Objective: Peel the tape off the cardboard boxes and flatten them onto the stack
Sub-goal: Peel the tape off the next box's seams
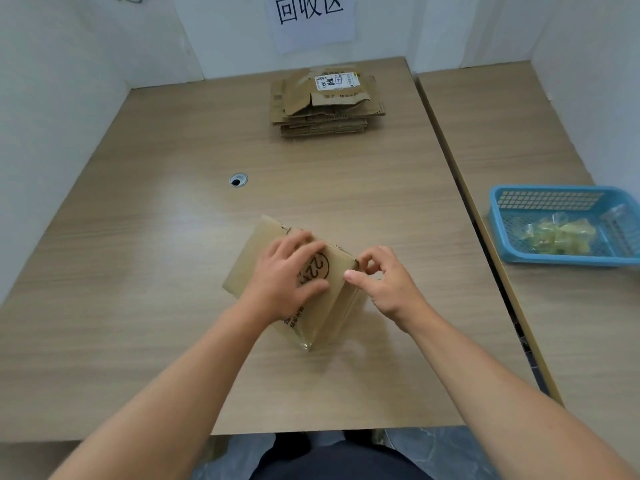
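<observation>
Box (pixel 263 233) sits mid-tabletop (pixel 138 237), the stack (pixel 325 105) far back. Left hand (pixel 287 275) is flat, pinning the box. Right hand (pixel 384 285) grip seems to pinch tape (pixel 306 344) at the right corner. Best to keep it pinned and peel low and slow.

Open tabletop (pixel 138 271) runs from the box (pixel 249 263) toward 12 o'clock up to the stack of flattened cardboard (pixel 325 105); only a flush cable hole (pixel 238 180) lies at 11 o'clock. Walls (pixel 52 133) close off 9 and 12 o'clock. At 3 o'clock, past the seam (pixel 461 188), a blue basket (pixel 561 258) of tape scraps (pixel 554 237) blocks the way.
</observation>
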